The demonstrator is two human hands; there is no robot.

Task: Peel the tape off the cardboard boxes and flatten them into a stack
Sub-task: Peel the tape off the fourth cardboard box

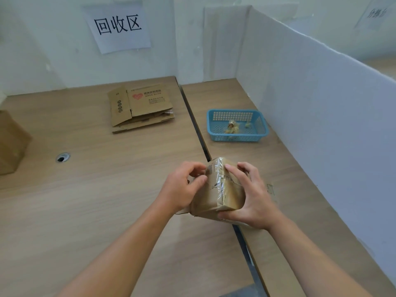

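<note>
A small brown cardboard box (pixel 216 196) wrapped in clear tape sits at the seam between two wooden tables, near the middle of the head view. My right hand (pixel 252 198) grips its right side, thumb under the near corner and fingers over the top. My left hand (pixel 182 187) curls against its left face, thumb and fingertips pinching at the shiny tape (pixel 214 170) near the top edge. A stack of flattened cardboard boxes (pixel 140 109) lies at the back of the left table.
A blue plastic basket (pixel 260 125) with crumpled tape scraps stands on the right table. An upright brown box (pixel 11 142) sits at the left edge. White partition boards (pixel 321 103) wall the right side and back. A cable hole (pixel 62 157) is in the left table.
</note>
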